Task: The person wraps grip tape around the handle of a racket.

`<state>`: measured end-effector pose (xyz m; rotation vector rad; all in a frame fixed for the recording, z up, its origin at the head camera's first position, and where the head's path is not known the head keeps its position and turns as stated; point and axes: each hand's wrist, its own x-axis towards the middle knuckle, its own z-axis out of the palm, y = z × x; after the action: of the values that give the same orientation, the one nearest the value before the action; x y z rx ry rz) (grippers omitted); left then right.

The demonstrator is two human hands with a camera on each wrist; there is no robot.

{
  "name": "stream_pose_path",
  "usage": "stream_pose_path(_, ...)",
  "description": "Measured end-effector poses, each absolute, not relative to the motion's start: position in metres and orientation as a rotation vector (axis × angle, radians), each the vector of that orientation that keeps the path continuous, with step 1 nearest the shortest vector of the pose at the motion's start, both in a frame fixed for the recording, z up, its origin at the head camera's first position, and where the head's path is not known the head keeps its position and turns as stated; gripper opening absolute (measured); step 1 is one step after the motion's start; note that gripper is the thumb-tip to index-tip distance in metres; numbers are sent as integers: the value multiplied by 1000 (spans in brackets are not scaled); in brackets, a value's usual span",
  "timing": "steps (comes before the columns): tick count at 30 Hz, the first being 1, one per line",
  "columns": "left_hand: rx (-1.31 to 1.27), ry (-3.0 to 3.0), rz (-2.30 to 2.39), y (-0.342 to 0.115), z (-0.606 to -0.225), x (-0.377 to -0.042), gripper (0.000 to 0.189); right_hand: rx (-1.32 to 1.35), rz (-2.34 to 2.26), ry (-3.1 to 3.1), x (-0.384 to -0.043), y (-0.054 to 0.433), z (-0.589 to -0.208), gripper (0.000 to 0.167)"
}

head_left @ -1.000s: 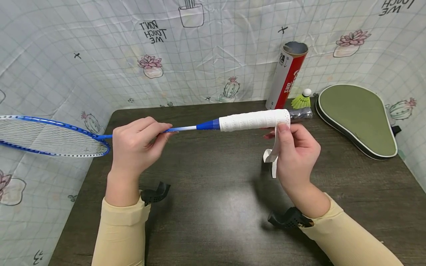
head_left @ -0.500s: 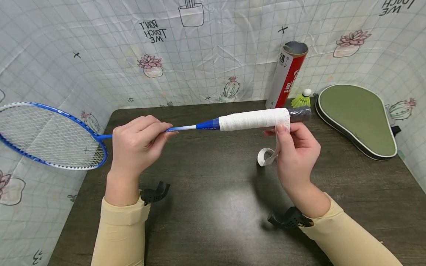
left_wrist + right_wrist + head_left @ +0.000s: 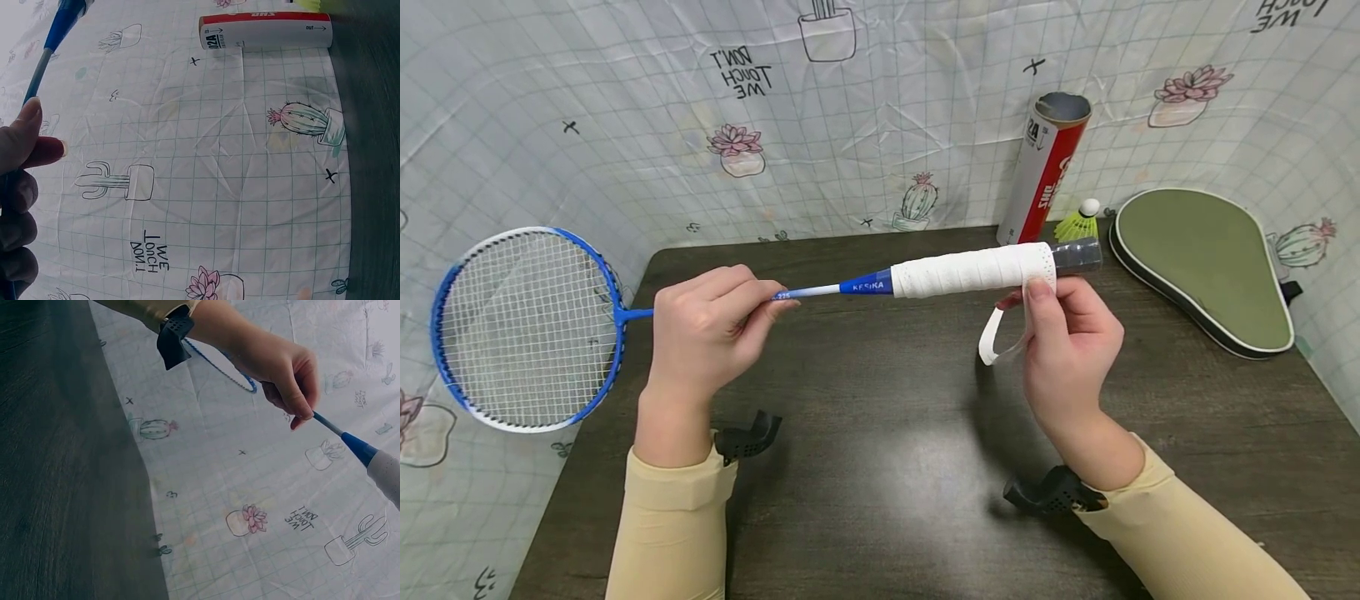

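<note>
A blue and white badminton racket (image 3: 527,329) is held level above the table, its strung head at the left and its handle at the right. My left hand (image 3: 703,329) pinches the thin shaft between thumb and fingers; the left wrist view shows the thumb on the shaft (image 3: 39,78). White perforated grip tape (image 3: 970,271) covers most of the handle, while the dark butt end (image 3: 1077,255) is bare. At the edge of the wrapping, my right hand (image 3: 1067,350) pinches the tape, thumb in front. A loose tape tail (image 3: 990,340) loops down beside that hand.
A red and white shuttlecock tube (image 3: 1047,167) stands at the back, with a yellow shuttlecock (image 3: 1078,222) next to it. An olive paddle-shaped case (image 3: 1202,262) lies at the right. A patterned cloth (image 3: 850,150) hangs behind the dark table (image 3: 880,467).
The racket has rolled about its shaft, so its strung head turns from nearly edge-on to face-on. The loose tape tail has swung and now loops behind the right hand. Both hands stay in place.
</note>
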<state>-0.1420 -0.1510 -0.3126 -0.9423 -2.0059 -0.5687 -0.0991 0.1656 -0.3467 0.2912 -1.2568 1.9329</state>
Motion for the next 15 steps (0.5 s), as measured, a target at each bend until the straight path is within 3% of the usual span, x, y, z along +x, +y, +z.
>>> stream_pose_path(9,-956,-2041,-625,-150,-311,-140,3,275,1917,-1226,-101,165,-347,17)
stream_pose_path(15,-940,-2000,-669,-149,-308,-140,6,256,1927,-1184,-103,165,-348,15)
